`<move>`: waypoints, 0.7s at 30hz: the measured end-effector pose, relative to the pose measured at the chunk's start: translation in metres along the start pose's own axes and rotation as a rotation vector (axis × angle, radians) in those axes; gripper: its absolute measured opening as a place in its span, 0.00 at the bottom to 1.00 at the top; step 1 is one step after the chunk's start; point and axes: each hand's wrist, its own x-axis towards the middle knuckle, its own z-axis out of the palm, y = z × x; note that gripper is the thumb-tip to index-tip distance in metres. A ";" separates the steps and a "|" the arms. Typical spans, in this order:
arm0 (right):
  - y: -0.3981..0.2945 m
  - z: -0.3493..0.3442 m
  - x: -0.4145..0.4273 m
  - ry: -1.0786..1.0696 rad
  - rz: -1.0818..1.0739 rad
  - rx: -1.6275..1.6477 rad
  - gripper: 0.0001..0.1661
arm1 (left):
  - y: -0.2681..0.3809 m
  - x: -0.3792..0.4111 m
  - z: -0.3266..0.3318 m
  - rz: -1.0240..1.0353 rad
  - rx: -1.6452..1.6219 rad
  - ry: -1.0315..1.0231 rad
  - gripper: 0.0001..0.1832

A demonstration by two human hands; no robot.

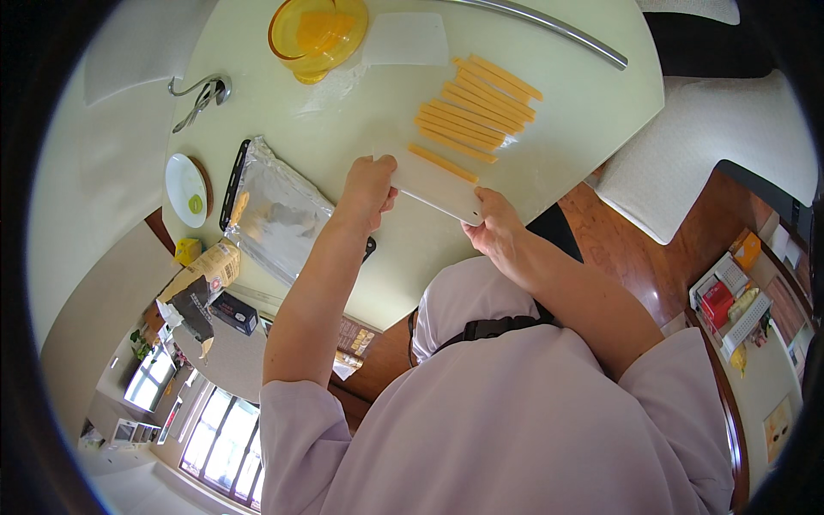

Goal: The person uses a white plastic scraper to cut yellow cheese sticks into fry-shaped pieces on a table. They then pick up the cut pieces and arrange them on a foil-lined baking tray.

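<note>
My left hand (371, 187) grips the left end of a flat white plastic board or scraper (434, 187). My right hand (492, 222) holds its right end, near a small hole. Along the far edge of this board lies a single yellow dough strip (443, 163), apart from the others. Several more yellow dough strips (476, 109) lie roughly parallel just beyond it on the pale table. Farther off, a white rectangular sheet (409, 38) lies beside an amber glass bowl (318, 32) with yellow-orange contents.
At left, a foil-lined baking tray (277, 212) holds a twisted dough piece (240, 208). Beyond it are a white plate (185, 190) with a green slice and a metal whisk-like utensil (205, 100). A metal tube (553, 24) lies at the table's far side; a white chair (695, 141) stands right.
</note>
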 end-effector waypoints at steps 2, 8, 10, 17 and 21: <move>0.000 0.000 0.000 0.011 0.003 0.003 0.07 | 0.001 -0.001 0.000 -0.005 0.006 0.000 0.07; -0.001 0.000 0.000 0.001 0.020 0.007 0.07 | 0.001 0.001 0.000 -0.005 0.013 -0.008 0.08; 0.001 -0.001 0.007 0.024 0.045 0.039 0.07 | 0.003 0.000 0.001 -0.013 0.027 -0.009 0.08; -0.001 0.015 -0.005 0.234 0.013 0.036 0.09 | 0.003 -0.001 0.013 -0.007 0.021 0.133 0.04; 0.001 0.015 0.000 0.257 -0.005 0.123 0.09 | 0.001 0.006 0.011 -0.037 0.055 0.105 0.04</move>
